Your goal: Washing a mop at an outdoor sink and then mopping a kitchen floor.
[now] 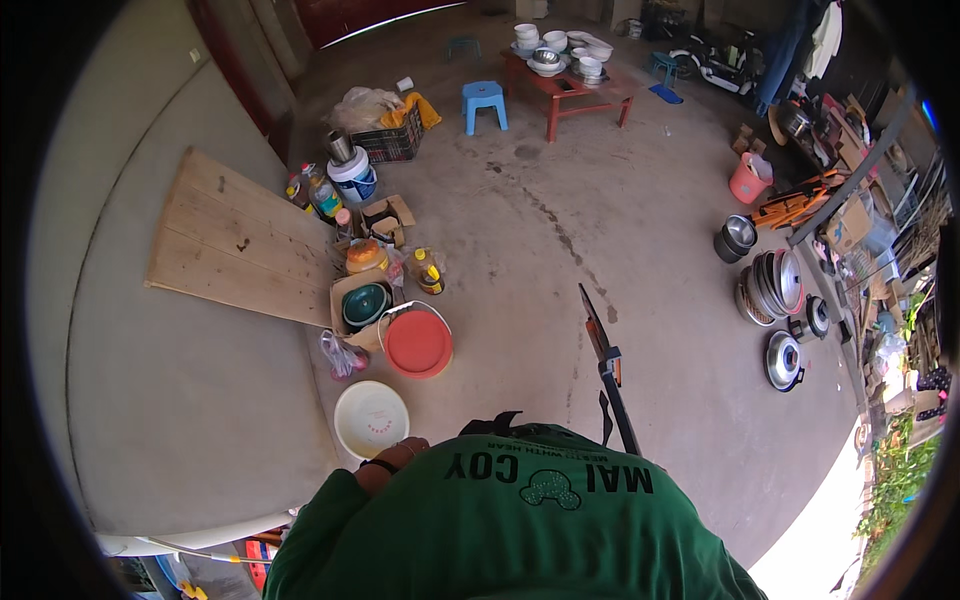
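Note:
Only the wrist and back of my left hand show, at the left edge of my green shirt, with a dark band and a thin bracelet. The shirt hides the fingers, so what they touch cannot be seen. Nearest to this hand is a cream plastic basin on the floor. My right hand is out of view. Before me, to the right, a long-handled tool with a black shaft and orange parts reaches forward, its near end hidden behind the shirt. A dark strap or lever hangs beside the shaft.
A red-lidded bucket, cardboard boxes and an oil bottle line the left, beside a leaning wooden board. Ahead stand a blue stool and a red table with bowls. Pots sit along the right.

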